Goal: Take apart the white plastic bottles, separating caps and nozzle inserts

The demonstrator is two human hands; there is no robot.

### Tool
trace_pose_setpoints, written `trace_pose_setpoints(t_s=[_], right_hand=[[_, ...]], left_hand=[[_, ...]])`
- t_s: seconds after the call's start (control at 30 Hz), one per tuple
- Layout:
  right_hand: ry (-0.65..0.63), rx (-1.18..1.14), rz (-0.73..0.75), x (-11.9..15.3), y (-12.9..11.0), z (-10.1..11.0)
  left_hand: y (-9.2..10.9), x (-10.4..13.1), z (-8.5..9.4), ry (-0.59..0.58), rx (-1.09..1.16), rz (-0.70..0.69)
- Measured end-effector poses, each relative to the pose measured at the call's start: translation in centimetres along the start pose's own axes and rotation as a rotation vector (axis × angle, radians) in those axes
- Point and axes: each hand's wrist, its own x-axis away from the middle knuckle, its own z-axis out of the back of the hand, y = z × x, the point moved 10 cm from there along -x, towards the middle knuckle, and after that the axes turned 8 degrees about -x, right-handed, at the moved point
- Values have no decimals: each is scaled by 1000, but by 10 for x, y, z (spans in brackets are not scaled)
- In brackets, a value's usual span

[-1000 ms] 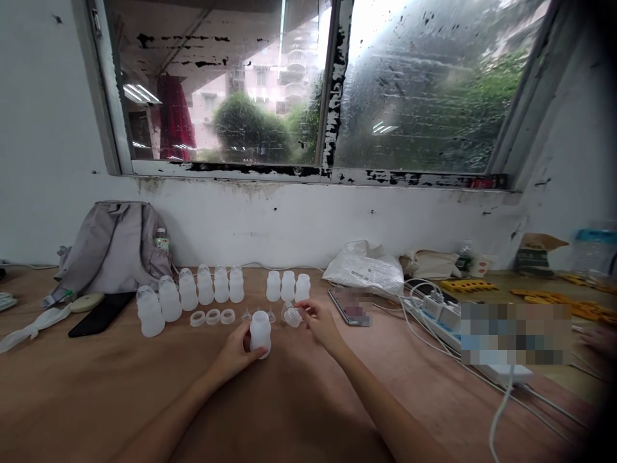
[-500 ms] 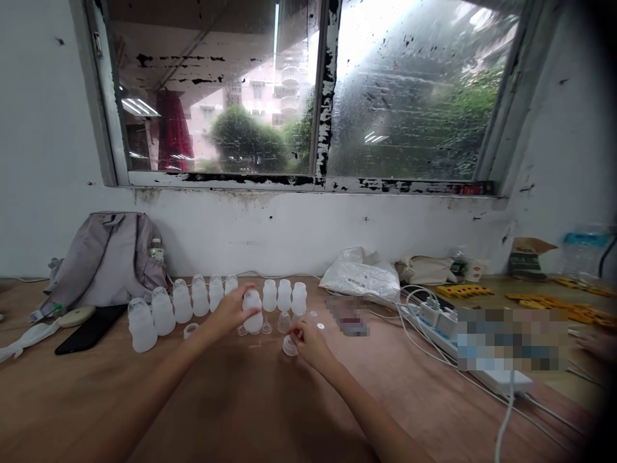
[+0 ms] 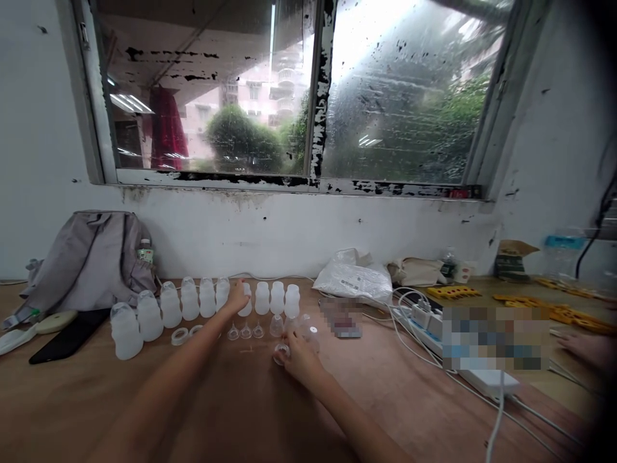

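Left of centre in the lower half of the frame, six capped bottles point(image 3: 150, 316) stand in a slanting row above pale rings point(image 3: 180, 336), and just right of them the left hand point(image 3: 238, 297) has its fingers around an uncapped bottle point(image 3: 245, 301). Three more open bottles point(image 3: 277, 298) stand near the centre, above small clear nipples point(image 3: 245, 330); below them, the right hand point(image 3: 302, 357) pinches a clear piece point(image 3: 281, 353) in a narrow grip.
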Motion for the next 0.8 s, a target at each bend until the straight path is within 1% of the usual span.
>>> trace_pose_setpoints(t_s=[0.13, 0.23, 0.33, 0.43, 0.53, 0.6, 0.63, 0.67, 0.73, 0.8], right_hand=[[-4, 34, -17, 0, -1, -1], [-4, 37, -21, 0, -1, -1], [12, 22, -18, 0, -1, 1], [30, 15, -15, 0, 0, 1], [34, 19, -14, 0, 0, 1], [28, 18, -8, -1, -1, 1], [29, 9, 2, -2, -2, 1], [33, -7, 14, -2, -3, 2], [52, -62, 52, -3, -7, 3], [71, -153, 110, -4, -12, 3]], left_hand=[[-3, -5, -5, 2, 57, -3], [-2, -5, -5, 28, 97, -7], [1, 0, -1, 85, 138, -9], [8, 14, 9, 168, 162, -27], [24, 46, 20, 232, 174, -111], [37, 76, 22, 226, 175, -207], [45, 94, 22, 213, 168, -282], [51, 111, 19, 181, 162, -339], [58, 141, 7, 56, 159, -435], [57, 162, -2, -30, 172, -464]])
